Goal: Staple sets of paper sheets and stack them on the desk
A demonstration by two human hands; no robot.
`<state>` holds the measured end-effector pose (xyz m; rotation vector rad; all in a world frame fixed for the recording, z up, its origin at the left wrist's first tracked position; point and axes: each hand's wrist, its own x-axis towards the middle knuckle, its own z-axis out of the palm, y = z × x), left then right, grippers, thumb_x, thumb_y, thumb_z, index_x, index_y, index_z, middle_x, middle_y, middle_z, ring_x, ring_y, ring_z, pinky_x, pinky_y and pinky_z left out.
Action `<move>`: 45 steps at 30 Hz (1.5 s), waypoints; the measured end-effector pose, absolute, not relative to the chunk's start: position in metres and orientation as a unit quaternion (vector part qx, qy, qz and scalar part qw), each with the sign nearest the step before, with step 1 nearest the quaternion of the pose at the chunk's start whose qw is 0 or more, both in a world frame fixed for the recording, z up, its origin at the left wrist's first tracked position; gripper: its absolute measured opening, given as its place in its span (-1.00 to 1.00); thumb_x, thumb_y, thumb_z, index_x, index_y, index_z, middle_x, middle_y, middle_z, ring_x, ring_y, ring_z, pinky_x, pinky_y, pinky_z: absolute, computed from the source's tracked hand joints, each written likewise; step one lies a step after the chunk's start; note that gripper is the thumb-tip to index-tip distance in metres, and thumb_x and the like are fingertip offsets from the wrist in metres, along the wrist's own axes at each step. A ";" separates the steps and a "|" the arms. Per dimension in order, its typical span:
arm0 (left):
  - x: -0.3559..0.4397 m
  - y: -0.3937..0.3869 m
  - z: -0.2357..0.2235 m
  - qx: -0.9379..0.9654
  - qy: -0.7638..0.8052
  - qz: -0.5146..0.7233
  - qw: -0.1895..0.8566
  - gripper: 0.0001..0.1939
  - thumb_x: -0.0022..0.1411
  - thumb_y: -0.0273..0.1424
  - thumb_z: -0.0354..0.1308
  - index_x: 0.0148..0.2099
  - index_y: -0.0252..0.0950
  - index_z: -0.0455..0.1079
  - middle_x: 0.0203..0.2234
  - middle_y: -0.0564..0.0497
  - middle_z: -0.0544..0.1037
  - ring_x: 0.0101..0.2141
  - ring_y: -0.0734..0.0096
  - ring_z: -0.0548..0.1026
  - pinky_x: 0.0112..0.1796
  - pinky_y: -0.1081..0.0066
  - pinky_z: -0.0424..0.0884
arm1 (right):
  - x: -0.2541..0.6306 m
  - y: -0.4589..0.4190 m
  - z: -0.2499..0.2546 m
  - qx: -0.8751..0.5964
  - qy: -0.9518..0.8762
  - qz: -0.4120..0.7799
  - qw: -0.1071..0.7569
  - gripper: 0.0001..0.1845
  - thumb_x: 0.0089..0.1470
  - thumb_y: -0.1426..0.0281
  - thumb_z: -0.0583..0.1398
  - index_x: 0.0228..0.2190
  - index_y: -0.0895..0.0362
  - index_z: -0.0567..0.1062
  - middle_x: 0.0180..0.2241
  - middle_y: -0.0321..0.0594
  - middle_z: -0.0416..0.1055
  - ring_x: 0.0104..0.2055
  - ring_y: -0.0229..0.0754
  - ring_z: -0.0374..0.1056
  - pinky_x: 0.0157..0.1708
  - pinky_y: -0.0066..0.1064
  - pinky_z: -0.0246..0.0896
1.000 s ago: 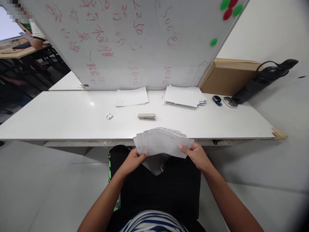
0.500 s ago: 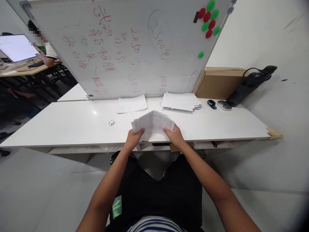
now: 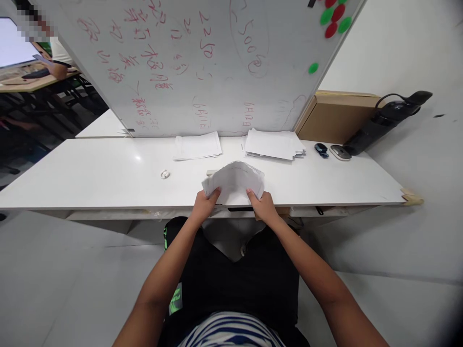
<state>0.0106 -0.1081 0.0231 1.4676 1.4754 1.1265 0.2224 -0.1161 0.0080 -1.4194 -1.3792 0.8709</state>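
Between my hands is a sheaf of white paper, bowed upward in the middle above the front of the white desk. My left hand grips its left edge, thumb on top. On the right edge my right hand pinches it the same way. Fingers under the paper are hidden. A small pale object shows partly behind the sheaf's left side. Farther back lie a thin stack of paper on the left and a thicker, uneven stack on the right.
A whiteboard with red writing stands along the desk's back. At right are a dark small device, a mouse, a cardboard box and a black bottle. A small white ring-shaped item lies left. Another person's hand shows far left.
The sheaf has gone from a sharper central fold to a rounder bow, both hands still gripping it. A small pale object now shows behind it. My view has shifted slightly downward.
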 end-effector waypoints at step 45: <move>0.013 -0.036 0.070 0.729 0.520 0.359 0.264 -0.51 0.35 -0.04 -0.22 0.02 -0.19 0.37 -0.07 -0.05 0.51 -0.06 0.23 0.42 -0.03 0.24 0.31 | 0.290 -0.178 -0.002 -0.602 -0.301 0.567 0.475 -0.59 -0.10 0.26 0.33 -0.21 0.23 0.52 -0.19 -0.02 0.54 -0.16 0.00 0.48 -0.16 -0.24 0.42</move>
